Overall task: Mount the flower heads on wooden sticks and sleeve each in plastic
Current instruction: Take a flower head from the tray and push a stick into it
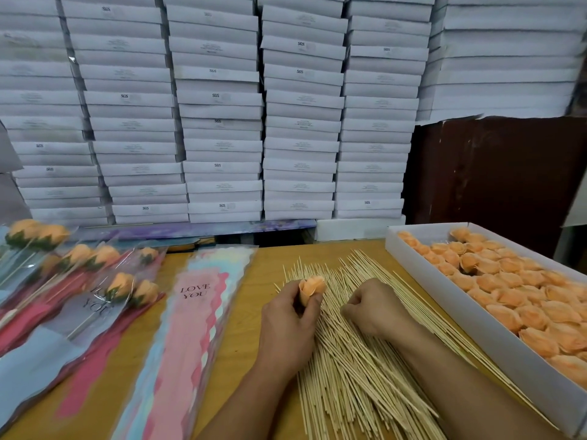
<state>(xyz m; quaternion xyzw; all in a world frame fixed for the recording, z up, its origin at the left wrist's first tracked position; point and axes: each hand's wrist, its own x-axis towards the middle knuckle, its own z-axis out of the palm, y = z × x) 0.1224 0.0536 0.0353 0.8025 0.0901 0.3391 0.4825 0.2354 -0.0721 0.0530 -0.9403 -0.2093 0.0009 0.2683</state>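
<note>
Currently your left hand pinches an orange flower head; your right hand is curled on the wooden sticks, grip contents unclear.

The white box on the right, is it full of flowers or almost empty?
Nearly full. The box holds orange flower heads packed close along its whole length, with only a small bare patch at the far end.

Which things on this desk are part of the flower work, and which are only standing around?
Part of the job:
- flower head in the left hand
- right hand on the wooden sticks
- tray of flower heads
- plastic sleeves
- finished flowers

Just lying about:
- stacked white boxes
- brown panel
</note>
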